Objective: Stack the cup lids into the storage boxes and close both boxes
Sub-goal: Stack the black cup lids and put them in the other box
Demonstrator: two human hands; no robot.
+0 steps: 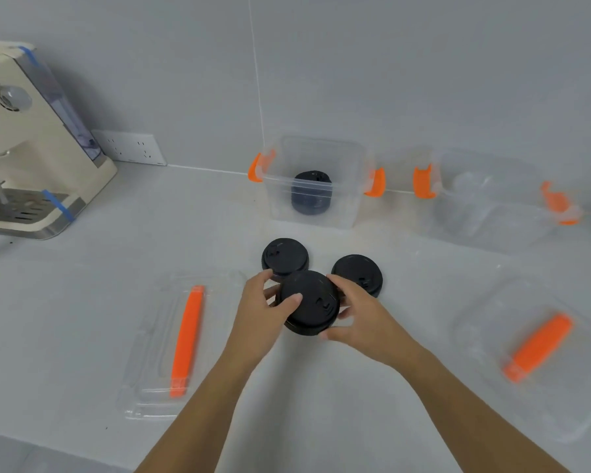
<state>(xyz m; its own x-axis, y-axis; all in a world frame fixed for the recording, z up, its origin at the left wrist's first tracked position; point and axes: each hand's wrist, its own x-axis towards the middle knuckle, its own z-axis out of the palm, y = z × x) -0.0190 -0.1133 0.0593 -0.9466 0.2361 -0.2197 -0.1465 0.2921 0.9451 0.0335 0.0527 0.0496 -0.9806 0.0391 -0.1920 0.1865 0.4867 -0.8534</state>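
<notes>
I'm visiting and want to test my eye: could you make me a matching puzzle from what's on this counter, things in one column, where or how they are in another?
Things:
1. lid stack
2. right box
3. left box cover
4. held lid

States:
A. gripped by both hands
B. no black lids inside
C. inside the left box
D. flat on the counter, left of the hands

Pairs: 1-C, 2-B, 3-D, 4-A

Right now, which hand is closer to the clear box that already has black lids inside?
The left hand, slightly. It grips the black lid stack almost straight in front of that box. The right hand grips the stack's other side, lower in the picture and a little farther off.
</notes>
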